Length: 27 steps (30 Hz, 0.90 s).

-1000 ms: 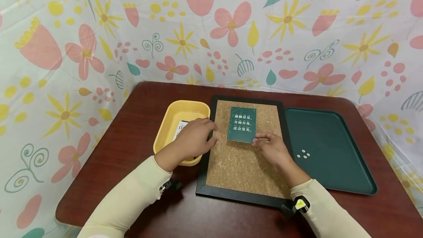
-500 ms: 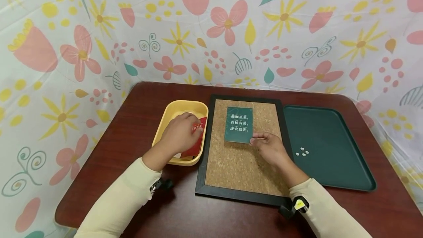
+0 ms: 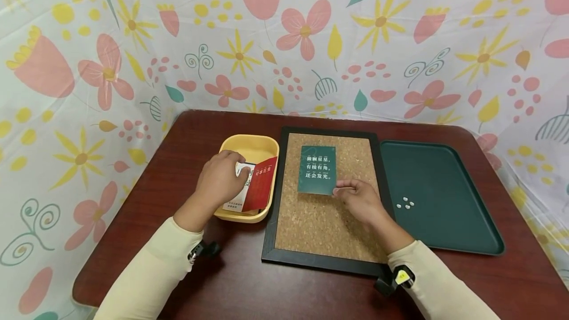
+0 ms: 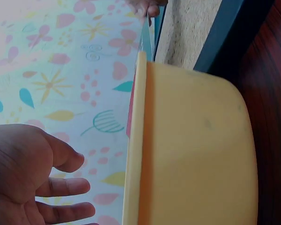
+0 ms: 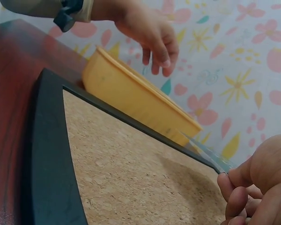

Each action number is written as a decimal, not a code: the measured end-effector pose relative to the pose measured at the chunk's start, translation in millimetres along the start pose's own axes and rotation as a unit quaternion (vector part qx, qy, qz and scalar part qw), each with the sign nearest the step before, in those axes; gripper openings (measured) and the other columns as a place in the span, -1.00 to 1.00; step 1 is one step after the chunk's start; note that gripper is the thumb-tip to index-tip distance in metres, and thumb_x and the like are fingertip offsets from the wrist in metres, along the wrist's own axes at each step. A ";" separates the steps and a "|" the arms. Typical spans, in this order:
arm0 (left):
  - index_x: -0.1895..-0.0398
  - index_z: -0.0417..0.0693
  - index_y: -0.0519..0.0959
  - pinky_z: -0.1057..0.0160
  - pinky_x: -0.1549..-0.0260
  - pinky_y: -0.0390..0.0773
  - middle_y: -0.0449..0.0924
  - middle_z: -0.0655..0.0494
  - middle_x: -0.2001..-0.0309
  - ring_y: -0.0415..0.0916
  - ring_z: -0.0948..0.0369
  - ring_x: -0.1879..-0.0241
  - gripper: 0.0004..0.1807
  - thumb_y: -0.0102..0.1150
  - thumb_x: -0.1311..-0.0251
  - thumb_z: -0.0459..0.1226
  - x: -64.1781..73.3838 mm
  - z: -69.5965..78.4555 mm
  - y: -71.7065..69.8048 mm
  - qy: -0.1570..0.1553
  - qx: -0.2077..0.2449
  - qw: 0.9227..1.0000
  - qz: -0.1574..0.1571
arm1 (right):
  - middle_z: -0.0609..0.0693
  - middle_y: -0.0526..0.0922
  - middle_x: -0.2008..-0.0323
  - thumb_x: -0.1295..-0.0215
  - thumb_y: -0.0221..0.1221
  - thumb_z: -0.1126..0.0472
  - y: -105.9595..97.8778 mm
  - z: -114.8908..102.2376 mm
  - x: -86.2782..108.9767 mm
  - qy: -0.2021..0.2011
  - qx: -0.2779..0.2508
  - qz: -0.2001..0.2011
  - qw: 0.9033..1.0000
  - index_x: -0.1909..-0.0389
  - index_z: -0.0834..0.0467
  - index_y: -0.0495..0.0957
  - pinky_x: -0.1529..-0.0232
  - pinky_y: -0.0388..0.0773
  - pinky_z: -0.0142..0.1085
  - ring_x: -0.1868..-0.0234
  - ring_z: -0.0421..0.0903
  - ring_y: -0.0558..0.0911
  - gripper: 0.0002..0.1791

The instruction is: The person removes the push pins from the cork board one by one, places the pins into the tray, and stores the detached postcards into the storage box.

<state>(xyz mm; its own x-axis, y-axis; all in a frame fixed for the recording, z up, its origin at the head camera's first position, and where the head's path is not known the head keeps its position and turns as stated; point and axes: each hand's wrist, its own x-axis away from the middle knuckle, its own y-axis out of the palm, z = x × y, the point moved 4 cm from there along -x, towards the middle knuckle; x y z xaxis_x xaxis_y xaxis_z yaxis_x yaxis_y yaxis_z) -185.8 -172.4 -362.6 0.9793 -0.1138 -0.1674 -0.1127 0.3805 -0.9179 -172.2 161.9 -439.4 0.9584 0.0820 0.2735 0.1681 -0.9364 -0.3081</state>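
My right hand (image 3: 362, 200) pinches a dark green card (image 3: 317, 186) printed with white Chinese characters by its lower right corner. The card is held over the upper part of a black-framed cork board (image 3: 324, 231), and its shadow shows on the cork in the right wrist view. My left hand (image 3: 218, 178) hovers above a yellow plastic bin (image 3: 260, 143), its fingers loosely extended with nothing between them, as the left wrist view (image 4: 42, 178) shows. Inside the bin lie a red card (image 3: 260, 191) and a white card (image 3: 237, 200), partly hidden by that hand.
To the right of the board lies a dark green tray (image 3: 453, 201) with several small shiny studs (image 3: 405, 204) near its left side. Everything stands on a reddish-brown table (image 3: 231, 280). A floral curtain (image 3: 284, 38) hangs behind and at the left.
My left hand has moved left, from beside the board's left edge to over the bin's left side, bringing the red card into view. My right hand still pinches the green card over the board.
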 end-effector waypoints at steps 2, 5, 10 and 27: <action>0.00 -0.16 0.67 -0.15 -0.03 0.53 0.60 -0.15 -0.12 0.56 -0.15 -0.04 -0.67 0.26 -0.32 -0.12 1.0 -4.4 -2.2 -0.006 -0.003 1.000 0.005 | 0.23 0.68 -0.03 -0.56 0.07 0.22 0.9 0.0 0.5 -0.002 0.001 -0.003 1.000 -0.31 0.34 0.41 -0.13 0.49 -0.02 -0.18 0.16 0.60 -0.57; -0.01 -0.18 0.67 -0.16 -0.04 0.52 0.61 -0.16 -0.10 0.55 -0.16 -0.05 -0.65 0.26 -0.32 -0.13 2.4 -10.7 -4.5 -0.021 -0.004 1.000 0.009 | 0.22 0.68 -0.02 -0.55 0.08 0.22 2.2 -0.9 1.7 -0.002 0.002 -0.005 1.000 -0.30 0.34 0.42 -0.12 0.50 -0.03 -0.17 0.16 0.61 -0.58; -0.08 -0.18 0.64 -0.18 -0.02 0.53 0.57 -0.17 -0.11 0.52 -0.15 -0.06 -0.61 0.23 -0.34 -0.10 4.8 -21.1 -6.3 -0.065 -0.007 0.998 0.002 | 0.20 0.69 -0.02 -0.55 0.09 0.20 4.2 -2.3 4.1 -0.001 0.007 -0.006 1.000 -0.29 0.32 0.45 -0.11 0.51 -0.02 -0.16 0.15 0.62 -0.59; -0.35 -0.17 0.42 -0.22 0.17 0.57 0.52 -0.27 -0.09 0.60 -0.20 0.05 -0.56 -0.02 -0.48 -0.27 7.1 -44.9 -1.2 -0.136 -0.031 0.990 -0.028 | 0.16 0.72 0.05 -0.48 0.16 0.23 15.0 -6.9 12.5 -0.015 0.003 -0.015 1.000 -0.19 0.33 0.51 0.14 0.56 -0.19 0.00 0.06 0.66 -0.64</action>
<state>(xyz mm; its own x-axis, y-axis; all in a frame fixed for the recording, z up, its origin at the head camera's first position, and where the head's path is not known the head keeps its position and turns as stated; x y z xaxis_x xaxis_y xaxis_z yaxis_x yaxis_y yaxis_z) -186.3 -214.9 -378.8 0.9924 0.1214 -0.0197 -0.0582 0.3221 -0.9449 -159.3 146.6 -434.3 0.9595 0.1201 0.2550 0.1976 -0.9316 -0.3049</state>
